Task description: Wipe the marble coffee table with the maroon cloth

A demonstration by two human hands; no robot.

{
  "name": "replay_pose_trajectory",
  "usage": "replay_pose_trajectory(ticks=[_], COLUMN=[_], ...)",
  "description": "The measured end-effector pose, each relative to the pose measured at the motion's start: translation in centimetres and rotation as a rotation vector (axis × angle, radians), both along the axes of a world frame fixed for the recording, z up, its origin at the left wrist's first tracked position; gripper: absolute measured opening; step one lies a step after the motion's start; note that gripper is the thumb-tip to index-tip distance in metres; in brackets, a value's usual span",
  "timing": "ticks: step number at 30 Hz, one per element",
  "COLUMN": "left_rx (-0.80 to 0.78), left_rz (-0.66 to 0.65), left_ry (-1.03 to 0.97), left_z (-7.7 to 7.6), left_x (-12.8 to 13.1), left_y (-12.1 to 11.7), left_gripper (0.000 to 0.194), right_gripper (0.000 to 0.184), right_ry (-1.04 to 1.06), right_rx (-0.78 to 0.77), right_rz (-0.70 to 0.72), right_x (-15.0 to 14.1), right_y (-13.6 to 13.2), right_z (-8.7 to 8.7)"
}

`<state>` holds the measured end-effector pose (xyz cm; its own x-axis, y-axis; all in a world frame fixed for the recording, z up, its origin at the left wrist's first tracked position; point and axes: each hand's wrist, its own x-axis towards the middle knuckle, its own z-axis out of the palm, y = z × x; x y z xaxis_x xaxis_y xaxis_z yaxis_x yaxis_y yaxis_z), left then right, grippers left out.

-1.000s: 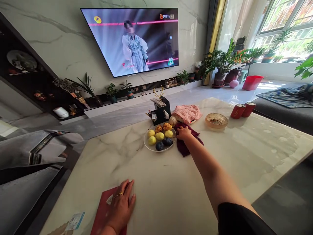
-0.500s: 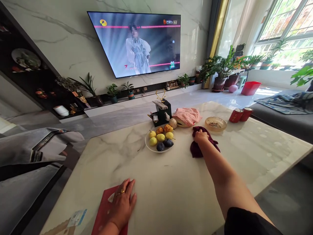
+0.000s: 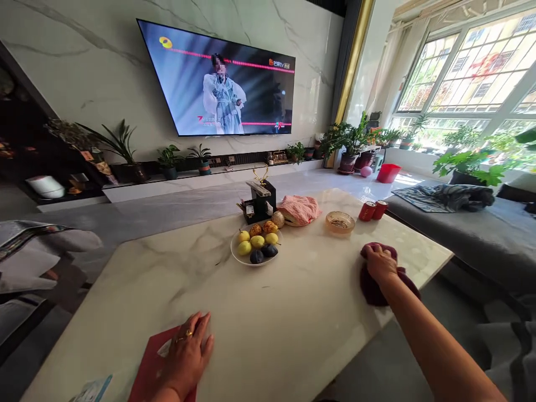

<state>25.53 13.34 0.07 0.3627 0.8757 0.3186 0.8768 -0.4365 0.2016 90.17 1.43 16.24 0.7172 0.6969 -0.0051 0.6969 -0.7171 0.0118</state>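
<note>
Maroon cloth point(image 3: 372, 289) lies bunched at the frame's right, by the edge of the table point(image 3: 288, 312); I read the right hand point(image 3: 382, 265), clamped on it, as pressing for firm contact. At lower left, the left hand point(image 3: 186, 354) rests flat, fingers straight, on a flat red item point(image 3: 151, 364), perhaps bracing.

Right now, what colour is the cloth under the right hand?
Dark maroon: the cloth shows best in the head view.
</note>
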Motion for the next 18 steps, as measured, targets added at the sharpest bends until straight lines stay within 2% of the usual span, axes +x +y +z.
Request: replay_pose_trajectory(ticks=[2,4,6,8,10,12,14,16,18], left_rx=[-0.006,-0.021,-0.025,-0.016,-0.009,-0.008,-0.012,-0.04,-0.07], left_rz=[-0.011,-0.013,0.002,0.014,0.009,0.002,-0.008,-0.027,-0.039], left_ry=[0.011,0.018,0.017,0.016,0.012,0.006,0.011,0.031,0.045], left_z=[-0.2,-0.6,-0.9,-1.1,-1.0,-0.7,-0.2,0.2,0.4], left_x=[-0.2,-0.4,-0.6,-0.6,-0.6,-0.7,-0.9,-1.2,-1.6], left_y=[0.4,0.8,1.2,1.3,1.4,1.4,1.4,1.6,1.7], left_gripper=[0.06,0.061,0.062,0.063,0.063,0.064,0.065,0.065,0.06], right_gripper=[0.063,0.068,0.067,0.064,0.076,0.09,0.087,0.076,0.07], right_ry=[-0.018,0.095,0.295,0.467,0.528,0.536,0.532,0.516,0.477], right_rx=[0.1,0.171,0.235,0.179,0.123,0.072,0.036,0.023,0.025], right_rz=[0.136,0.336,0.567,0.775,0.98,1.129,1.194,1.162,1.046], right_x=[-4.0,-9.7,-15.8,-21.1,-24.5,-25.3,-23.6,-20.2,-15.6], right_y=[0.2,0.9,1.6,1.8,1.4,0.9,0.8,1.3,2.1], right_z=[0.6,0.1,-1.7,-4.1,-6.2,-7.4,-7.6,-7.0,-6.4])
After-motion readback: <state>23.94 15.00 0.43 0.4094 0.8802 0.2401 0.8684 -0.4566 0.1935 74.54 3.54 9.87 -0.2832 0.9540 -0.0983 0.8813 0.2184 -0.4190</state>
